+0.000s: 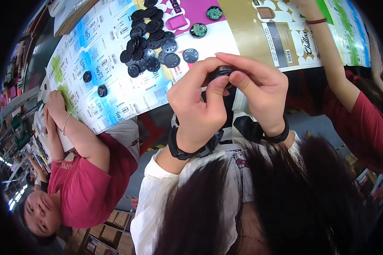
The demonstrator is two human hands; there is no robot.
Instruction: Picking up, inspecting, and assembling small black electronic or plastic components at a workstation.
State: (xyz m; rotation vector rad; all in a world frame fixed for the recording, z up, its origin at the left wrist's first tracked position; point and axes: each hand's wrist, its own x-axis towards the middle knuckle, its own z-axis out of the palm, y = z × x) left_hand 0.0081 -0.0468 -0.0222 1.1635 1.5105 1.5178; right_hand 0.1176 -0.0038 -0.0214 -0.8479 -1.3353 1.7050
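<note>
Clock bearings were from the held black piece (220, 72). A co-worker in red (87, 187) was at eight o'clock. Two black round parts (102, 90) lay at nine, on a desk (130, 104) covered by sheets (93, 51) printed with lettering and barcodes. Cardboard boxes (110, 231) stood at seven, their contents not visible. A pile of black discs (155, 35) lay near ten, two round green circuit boards (198, 30) between eleven and twelve. At the desk's near edge the left hand (195, 100) and right hand (259, 91) pinched the piece together, their fingers partly hiding it. A gold printed sheet (244, 27) lay at one; another person's forearm (334, 68) was at three.
</note>
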